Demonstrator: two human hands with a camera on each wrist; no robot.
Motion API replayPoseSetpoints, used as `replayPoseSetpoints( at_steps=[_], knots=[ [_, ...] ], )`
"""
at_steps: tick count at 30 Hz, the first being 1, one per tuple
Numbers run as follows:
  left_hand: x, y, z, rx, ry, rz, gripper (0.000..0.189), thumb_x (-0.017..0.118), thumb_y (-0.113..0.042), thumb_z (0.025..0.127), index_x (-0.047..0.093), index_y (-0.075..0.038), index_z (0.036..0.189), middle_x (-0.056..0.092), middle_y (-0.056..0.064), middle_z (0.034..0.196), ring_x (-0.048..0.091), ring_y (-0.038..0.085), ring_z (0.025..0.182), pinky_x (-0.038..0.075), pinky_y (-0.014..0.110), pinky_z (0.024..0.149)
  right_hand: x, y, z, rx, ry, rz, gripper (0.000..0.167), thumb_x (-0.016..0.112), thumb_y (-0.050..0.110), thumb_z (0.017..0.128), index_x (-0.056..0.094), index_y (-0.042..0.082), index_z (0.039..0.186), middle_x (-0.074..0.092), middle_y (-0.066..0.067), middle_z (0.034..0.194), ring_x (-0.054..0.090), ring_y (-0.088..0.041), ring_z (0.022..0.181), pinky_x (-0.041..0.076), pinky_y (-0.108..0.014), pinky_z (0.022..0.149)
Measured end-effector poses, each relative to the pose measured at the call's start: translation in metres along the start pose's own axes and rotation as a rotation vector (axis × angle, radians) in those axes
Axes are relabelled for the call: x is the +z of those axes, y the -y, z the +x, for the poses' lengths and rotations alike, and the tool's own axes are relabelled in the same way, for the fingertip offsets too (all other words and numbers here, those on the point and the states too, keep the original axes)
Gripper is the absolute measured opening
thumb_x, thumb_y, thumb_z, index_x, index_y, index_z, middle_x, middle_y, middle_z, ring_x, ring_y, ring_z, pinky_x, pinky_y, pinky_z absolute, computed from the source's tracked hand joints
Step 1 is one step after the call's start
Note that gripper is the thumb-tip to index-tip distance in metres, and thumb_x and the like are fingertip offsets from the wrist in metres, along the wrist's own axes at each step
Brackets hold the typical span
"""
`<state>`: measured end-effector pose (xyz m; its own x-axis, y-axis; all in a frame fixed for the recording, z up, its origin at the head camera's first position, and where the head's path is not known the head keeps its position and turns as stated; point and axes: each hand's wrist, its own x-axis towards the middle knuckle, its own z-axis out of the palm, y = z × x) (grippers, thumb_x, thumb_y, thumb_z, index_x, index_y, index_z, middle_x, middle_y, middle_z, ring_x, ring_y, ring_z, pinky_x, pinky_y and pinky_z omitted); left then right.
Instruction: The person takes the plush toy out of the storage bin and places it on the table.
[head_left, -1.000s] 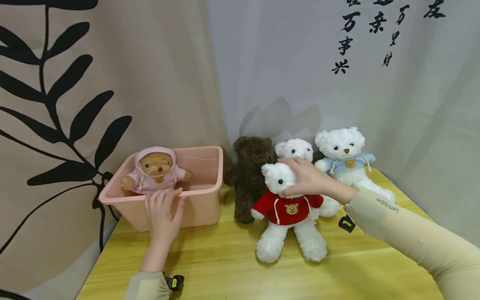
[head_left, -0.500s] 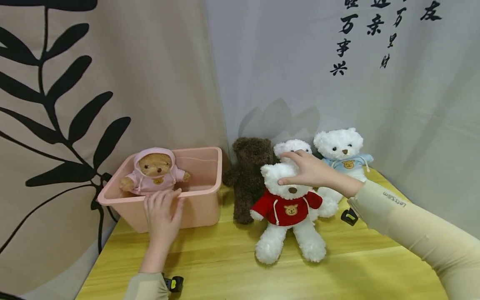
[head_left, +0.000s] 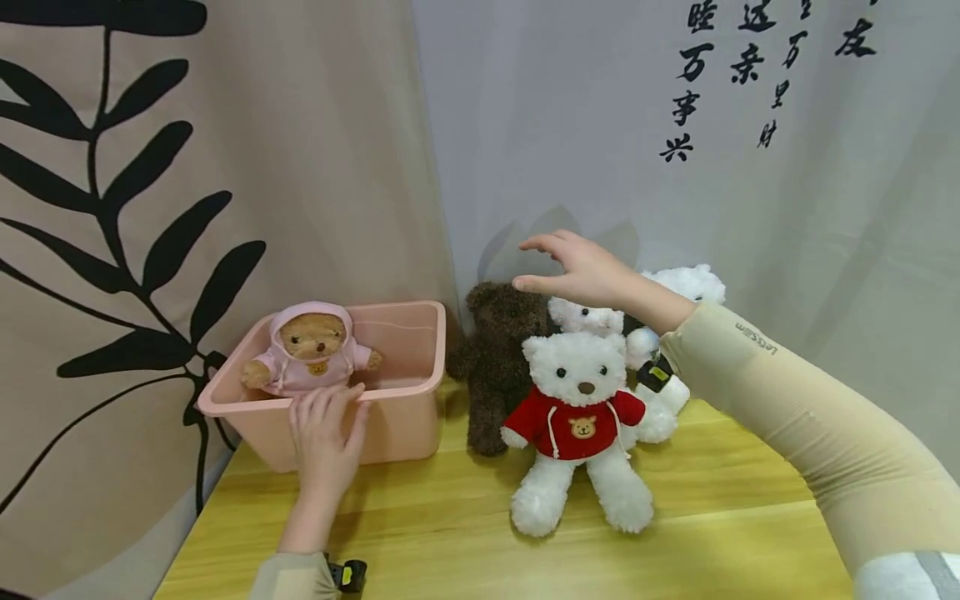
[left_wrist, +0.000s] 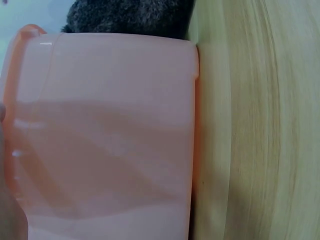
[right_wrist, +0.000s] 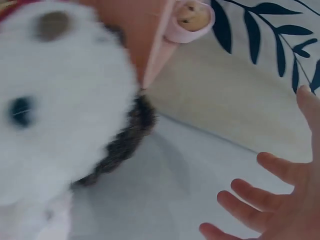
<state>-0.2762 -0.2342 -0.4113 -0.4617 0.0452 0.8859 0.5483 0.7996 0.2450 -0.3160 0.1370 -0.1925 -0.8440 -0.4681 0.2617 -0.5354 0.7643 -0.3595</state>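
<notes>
My left hand point(head_left: 327, 437) grips the near rim of the pink plastic bin point(head_left: 397, 429); its fingertips bend over the edge. Inside the bin sits a tan teddy bear in a pink hoodie point(head_left: 311, 342). My right hand point(head_left: 581, 271) hovers with spread fingers, nothing in it, above the dark brown teddy bear point(head_left: 495, 367). Below stands a white teddy bear in a red hoodie point(head_left: 577, 425), apart from the hand. Behind it, another white bear point(head_left: 588, 318) is mostly hidden. My right forearm covers most of a further white bear point(head_left: 693, 282).
The wooden table point(head_left: 420, 542) backs onto a hanging curtain point(head_left: 337, 150) with a black leaf print and written characters. In the left wrist view, the bin's wall point(left_wrist: 110, 130) fills much of the frame, with dark fur point(left_wrist: 130, 17) beyond it.
My right hand has left the red-hoodie bear's head, rising and moving left toward the brown bear. That bear stays standing in place. The left hand keeps its place on the bin's rim.
</notes>
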Motion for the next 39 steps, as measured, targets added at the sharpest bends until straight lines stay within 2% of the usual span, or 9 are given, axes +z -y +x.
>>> replayPoseSetpoints(
  at_steps=[4, 9, 14, 18, 22, 26, 34, 39],
  knots=[
    [-0.002, 0.0, -0.001, -0.001, -0.008, -0.001, 0.026, 0.06, -0.026, 0.092, 0.067, -0.008, 0.109, 0.063, 0.015, 0.105, 0.049, 0.039, 0.105, 0.018, 0.06, 0.105, 0.007, 0.016, 0.024, -0.056, -0.017, 0.045, 0.067, 0.059, 0.056, 0.089, 0.044, 0.021, 0.144, 0.045, -0.005, 0.141, 0.044, -0.023, 0.125, 0.039, -0.045, 0.099],
    [-0.002, -0.001, 0.001, 0.004, -0.028, -0.016, 0.027, 0.06, -0.028, 0.092, 0.068, -0.008, 0.109, 0.063, 0.015, 0.104, 0.05, 0.039, 0.104, 0.019, 0.06, 0.104, 0.033, 0.036, 0.051, -0.118, -0.013, 0.068, 0.066, 0.065, 0.05, 0.088, 0.046, 0.018, 0.143, 0.05, -0.004, 0.136, 0.049, -0.021, 0.12, 0.042, -0.04, 0.096],
    [-0.002, -0.001, 0.003, -0.009, 0.014, -0.012, 0.026, 0.059, -0.027, 0.092, 0.067, -0.008, 0.109, 0.063, 0.015, 0.106, 0.049, 0.038, 0.106, 0.017, 0.058, 0.106, 0.06, 0.057, 0.08, -0.163, -0.014, 0.105, 0.064, 0.068, 0.044, 0.087, 0.048, 0.017, 0.141, 0.053, -0.004, 0.133, 0.052, -0.019, 0.113, 0.042, -0.036, 0.094],
    [-0.001, -0.001, 0.003, -0.014, 0.025, -0.011, 0.026, 0.06, -0.027, 0.092, 0.066, -0.008, 0.109, 0.062, 0.014, 0.107, 0.049, 0.037, 0.107, 0.017, 0.06, 0.106, 0.074, 0.074, 0.103, -0.187, -0.051, 0.168, 0.058, 0.068, 0.037, 0.089, 0.05, 0.016, 0.14, 0.056, -0.005, 0.127, 0.055, -0.017, 0.105, 0.044, -0.032, 0.091],
    [-0.001, -0.001, 0.002, -0.022, -0.002, -0.008, 0.025, 0.062, -0.026, 0.091, 0.067, -0.008, 0.107, 0.063, 0.013, 0.105, 0.05, 0.037, 0.106, 0.017, 0.06, 0.106, 0.088, 0.089, 0.127, -0.205, -0.091, 0.25, 0.058, 0.068, 0.037, 0.089, 0.049, 0.017, 0.14, 0.056, -0.005, 0.125, 0.056, -0.016, 0.101, 0.046, -0.03, 0.087],
    [-0.001, -0.001, 0.001, -0.03, 0.0, -0.003, 0.023, 0.064, -0.024, 0.09, 0.067, -0.009, 0.107, 0.063, 0.012, 0.104, 0.05, 0.036, 0.106, 0.019, 0.061, 0.104, 0.106, 0.098, 0.149, -0.195, -0.1, 0.292, 0.06, 0.069, 0.035, 0.089, 0.047, 0.018, 0.142, 0.056, -0.004, 0.123, 0.056, -0.016, 0.097, 0.046, -0.03, 0.085],
    [-0.006, -0.003, 0.001, -0.027, 0.004, 0.034, 0.022, 0.064, -0.025, 0.089, 0.068, -0.01, 0.106, 0.063, 0.01, 0.103, 0.052, 0.034, 0.104, 0.023, 0.06, 0.102, 0.138, 0.121, 0.18, -0.211, -0.091, 0.366, 0.061, 0.068, 0.035, 0.089, 0.046, 0.017, 0.142, 0.055, -0.006, 0.124, 0.057, -0.016, 0.095, 0.047, -0.03, 0.081],
    [-0.005, -0.004, 0.004, -0.006, -0.009, 0.046, 0.02, 0.065, -0.025, 0.09, 0.069, -0.011, 0.104, 0.064, 0.008, 0.101, 0.053, 0.033, 0.102, 0.025, 0.06, 0.099, 0.152, 0.133, 0.196, -0.151, -0.179, 0.485, 0.062, 0.069, 0.033, 0.089, 0.044, 0.015, 0.144, 0.054, -0.011, 0.13, 0.056, -0.019, 0.101, 0.047, -0.032, 0.083]
  ],
)
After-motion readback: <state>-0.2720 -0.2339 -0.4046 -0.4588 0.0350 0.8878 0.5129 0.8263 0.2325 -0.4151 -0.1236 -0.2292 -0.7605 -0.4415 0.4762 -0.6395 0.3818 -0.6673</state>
